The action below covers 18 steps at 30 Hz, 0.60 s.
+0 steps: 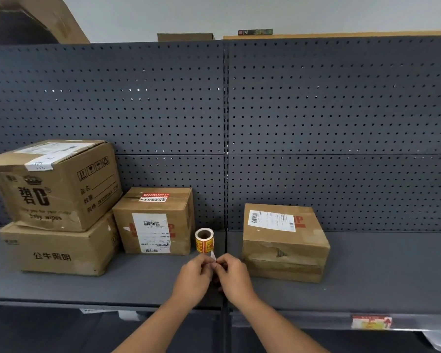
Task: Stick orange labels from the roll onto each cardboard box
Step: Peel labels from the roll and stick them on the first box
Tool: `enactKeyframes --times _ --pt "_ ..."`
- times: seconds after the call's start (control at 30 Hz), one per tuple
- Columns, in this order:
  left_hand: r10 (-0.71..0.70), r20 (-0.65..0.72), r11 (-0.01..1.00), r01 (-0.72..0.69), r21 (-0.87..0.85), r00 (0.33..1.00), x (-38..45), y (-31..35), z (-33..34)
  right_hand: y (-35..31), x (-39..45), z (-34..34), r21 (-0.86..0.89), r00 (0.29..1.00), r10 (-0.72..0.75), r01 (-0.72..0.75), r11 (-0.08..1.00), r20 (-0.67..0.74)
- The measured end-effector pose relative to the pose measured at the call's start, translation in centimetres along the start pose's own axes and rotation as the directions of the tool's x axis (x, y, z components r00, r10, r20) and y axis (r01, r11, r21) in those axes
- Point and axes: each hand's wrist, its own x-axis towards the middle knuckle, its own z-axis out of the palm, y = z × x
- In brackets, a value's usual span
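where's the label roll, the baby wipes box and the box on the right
label roll (204, 240), head view, on its orange printed side
baby wipes box (54, 189), head view, on its front face
right box (285, 253), head view, on its front face

Two bare forearms rise from the bottom edge of the head view and taper to the wrists. Nothing is worn on either: no sleeve, cuff or glove covers what shows from mid-forearm to fingertips. The left hand (194, 275) is seen from the back, with a rounded row of knuckles and short fingers. The right hand (233, 273) is likewise seen from its back, broad across the knuckles, with the thumb side towards the other hand. Both wrists are plain, with no watch, band or bracelet, and no ring is visible on the fingers. The nails are too small in the picture to make out.
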Motion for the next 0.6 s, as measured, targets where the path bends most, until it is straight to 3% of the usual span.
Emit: enactKeyframes --times 0.37,0.6 --pt "-0.002 -0.057 0.999 0.004 0.035 0.998 -0.21 -0.37 0.38 0.17 0.31 0.26 -0.1 0.997 -0.078 0.075 0.992 -0.023" --pt "-0.019 -0.061 0.998 0.022 0.057 0.998 0.05 -0.3 0.72 0.09 0.39 -0.11 -0.077 0.998 -0.038 0.035 0.996 -0.04"
